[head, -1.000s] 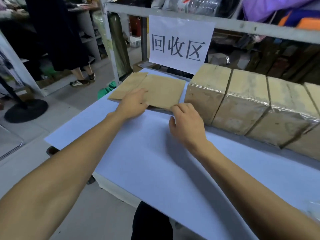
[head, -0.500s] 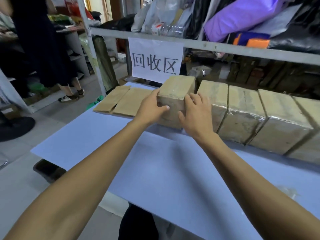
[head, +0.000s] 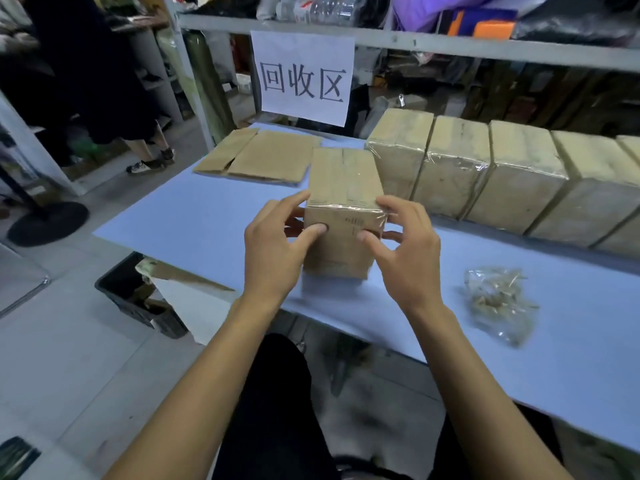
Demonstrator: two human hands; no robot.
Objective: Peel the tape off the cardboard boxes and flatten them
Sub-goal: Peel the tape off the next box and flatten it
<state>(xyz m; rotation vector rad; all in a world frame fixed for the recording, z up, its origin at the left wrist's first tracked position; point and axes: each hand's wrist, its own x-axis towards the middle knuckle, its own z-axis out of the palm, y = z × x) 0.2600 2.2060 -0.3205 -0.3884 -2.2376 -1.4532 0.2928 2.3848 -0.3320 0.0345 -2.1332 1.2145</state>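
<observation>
Pale blue sheeting covers the desk [head: 194, 216], which stands in front of a grey metal shelf rack [head: 415, 41] stuffed with bags and bottles. A white paper sign [head: 303, 77] with three black characters hangs from the rack's rail. Near the middle of the desk stands a taped cardboard box [head: 343, 209], upright, clear tape wrapped over its top edge. The left hand [head: 273, 247] holds its left side: the grip is curled, the thumb pressed on the front face and the fingers round the side. The right hand [head: 405, 251] holds the right side in the same way, thumb on the front face, fingers wrapped behind the edge. Behind the box, at the far left, lies a flattened box [head: 259, 157]. To its right a row of taped boxes [head: 485, 171] stands side by side, touching one another. A crumpled wad of peeled tape [head: 498, 299] lies on the desk to the right of the hands. Below the desk's left edge a black bin [head: 138, 299] sits on the floor.
</observation>
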